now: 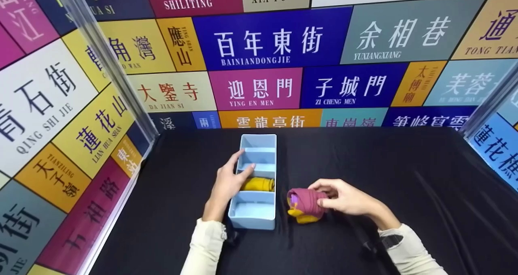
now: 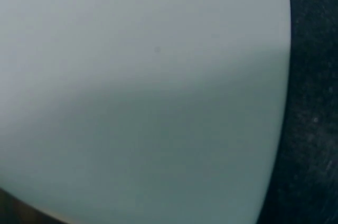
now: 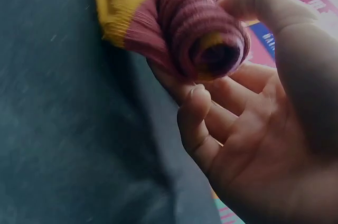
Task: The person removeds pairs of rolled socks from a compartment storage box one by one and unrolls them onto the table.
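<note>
My right hand (image 1: 348, 196) grips a rolled-up maroon sock (image 1: 309, 201) with yellow parts and a bit of purple, just right of the box. In the right wrist view the sock (image 3: 198, 28) is coiled, its yellow end (image 3: 120, 7) sticking out loose, with thumb and fingers around the roll. My left hand (image 1: 227, 180) holds a light blue divided box (image 1: 253, 222) by its left side, the thumb reaching over the rim. A rolled yellow sock (image 1: 259, 184) lies in one compartment, partly covered by that hand. A blurred pale surface (image 2: 142, 102) fills most of the left wrist view.
The table has a black cloth (image 1: 323, 157), wrinkled toward the right. Behind it stands a wall of colourful street-name signs (image 1: 271, 40). Clear upright panel edges (image 1: 117, 68) stand at the left and right sides. A dark band (image 1: 391, 241) circles the right wrist.
</note>
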